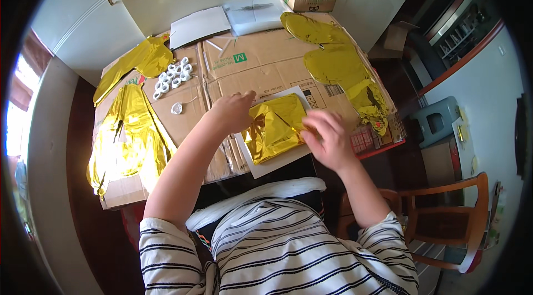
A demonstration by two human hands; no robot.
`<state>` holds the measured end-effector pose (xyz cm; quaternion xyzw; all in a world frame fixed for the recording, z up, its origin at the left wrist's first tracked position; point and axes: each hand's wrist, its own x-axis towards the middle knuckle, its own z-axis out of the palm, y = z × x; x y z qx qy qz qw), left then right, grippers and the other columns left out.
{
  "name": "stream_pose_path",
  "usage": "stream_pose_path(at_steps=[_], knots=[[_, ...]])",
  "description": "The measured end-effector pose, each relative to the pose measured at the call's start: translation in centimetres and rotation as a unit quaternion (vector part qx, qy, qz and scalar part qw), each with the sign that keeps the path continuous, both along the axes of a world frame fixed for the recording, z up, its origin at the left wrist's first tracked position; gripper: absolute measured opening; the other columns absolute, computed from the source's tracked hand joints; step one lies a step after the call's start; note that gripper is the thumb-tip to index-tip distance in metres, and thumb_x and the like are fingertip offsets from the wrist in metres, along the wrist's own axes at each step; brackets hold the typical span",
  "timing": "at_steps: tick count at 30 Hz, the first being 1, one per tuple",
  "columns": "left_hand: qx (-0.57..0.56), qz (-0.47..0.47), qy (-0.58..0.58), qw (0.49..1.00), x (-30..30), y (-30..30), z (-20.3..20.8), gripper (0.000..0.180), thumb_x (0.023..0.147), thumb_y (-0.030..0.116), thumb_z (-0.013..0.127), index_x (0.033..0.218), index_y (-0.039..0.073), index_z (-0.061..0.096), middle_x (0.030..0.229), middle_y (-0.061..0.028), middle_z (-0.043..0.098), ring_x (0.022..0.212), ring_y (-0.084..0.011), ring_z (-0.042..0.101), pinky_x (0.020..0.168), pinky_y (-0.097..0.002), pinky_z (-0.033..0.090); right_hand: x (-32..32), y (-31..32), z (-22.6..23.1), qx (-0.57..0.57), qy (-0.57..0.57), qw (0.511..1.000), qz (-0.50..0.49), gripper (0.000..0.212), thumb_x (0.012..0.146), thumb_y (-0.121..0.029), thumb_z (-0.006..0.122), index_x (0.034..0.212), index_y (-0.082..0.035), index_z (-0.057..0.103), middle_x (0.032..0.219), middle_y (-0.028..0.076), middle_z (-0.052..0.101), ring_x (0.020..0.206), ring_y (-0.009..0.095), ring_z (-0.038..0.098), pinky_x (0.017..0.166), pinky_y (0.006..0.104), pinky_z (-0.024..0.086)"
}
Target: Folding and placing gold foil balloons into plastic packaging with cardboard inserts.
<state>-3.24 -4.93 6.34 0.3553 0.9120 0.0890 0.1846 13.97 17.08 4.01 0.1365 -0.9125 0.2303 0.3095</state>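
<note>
Brown flattened cardboard (255, 73) bears a white rectangular board (272, 170), mostly hidden under folded, shiny gold foil (275, 128). Palm down, the left hand (233, 111) bends at the foil's upper-left edge, while the right hand (327, 135) curls loosely at the right edge; whether either grips foil, I cannot tell.

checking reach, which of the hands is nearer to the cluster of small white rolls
Left. The left hand is to the right of the small white rolls, at the left side of the folded gold foil; the right hand is farther off, at the foil's right.
</note>
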Motion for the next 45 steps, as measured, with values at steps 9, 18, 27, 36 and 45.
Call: stream_pose_path(at_steps=[9, 18, 27, 36, 45], knots=[[0.220, 0.121, 0.188, 0.949, 5.1, -2.4, -0.3, 0.048, 0.090, 0.025, 0.066, 0.131, 0.002, 0.056, 0.122, -0.0181, 0.061, 0.117, -0.0368, 0.059, 0.097, -0.0491, 0.048, -6.4, 1.9, -2.3, 0.099, -0.173, 0.979, 0.041, 0.053, 0.100, -0.030, 0.056, 0.143, -0.002, 0.047, 0.153, 0.018, 0.043, 0.143, 0.034, 0.038, 0.119, 0.0452, 0.027], [0.174, 0.056, 0.206, 0.961, 8.8, -3.3, -6.3, 0.076, 0.095, 0.040, 0.058, 0.150, -0.006, 0.032, 0.157, -0.0270, 0.032, 0.148, -0.0408, 0.028, 0.120, -0.0525, 0.020, -6.5, 0.8, -3.3, 0.164, -0.219, 0.961, 0.030, 0.066, 0.102, -0.043, 0.048, 0.149, 0.002, 0.037, 0.157, 0.021, 0.035, 0.147, 0.035, 0.029, 0.122, 0.0506, 0.018], [0.243, 0.081, 0.176, 0.951, 8.5, -3.9, -6.6, 0.080, 0.094, 0.037, 0.061, 0.153, -0.005, 0.026, 0.157, -0.0275, 0.031, 0.149, -0.0399, 0.026, 0.121, -0.0520, 0.018, -8.7, -0.8, -1.2, 0.135, -0.175, 0.973, 0.061, 0.050, 0.100, -0.034, 0.056, 0.138, -0.001, 0.053, 0.146, 0.020, 0.050, 0.139, 0.035, 0.042, 0.117, 0.0511, 0.027], [0.261, 0.115, 0.196, 0.938, 11.9, -6.0, -4.8, 0.095, 0.084, 0.043, 0.072, 0.152, -0.006, 0.027, 0.144, -0.0226, 0.048, 0.143, -0.0398, 0.037, 0.121, -0.0552, 0.014, -11.3, -5.1, -2.8, 0.118, -0.131, 0.958, 0.225, 0.049, 0.097, -0.032, 0.061, 0.136, -0.003, 0.055, 0.144, 0.016, 0.053, 0.135, 0.035, 0.047, 0.113, 0.0517, 0.034], [0.240, 0.112, 0.201, 0.943, 11.4, -6.3, -5.6, 0.094, 0.086, 0.054, 0.066, 0.151, -0.004, 0.031, 0.144, -0.0207, 0.050, 0.143, -0.0397, 0.036, 0.121, -0.0559, 0.012, -10.8, -5.3, -3.2, 0.159, -0.122, 0.948, 0.246, 0.047, 0.093, -0.026, 0.064, 0.135, -0.005, 0.057, 0.145, 0.014, 0.053, 0.136, 0.034, 0.046, 0.115, 0.0516, 0.033]])
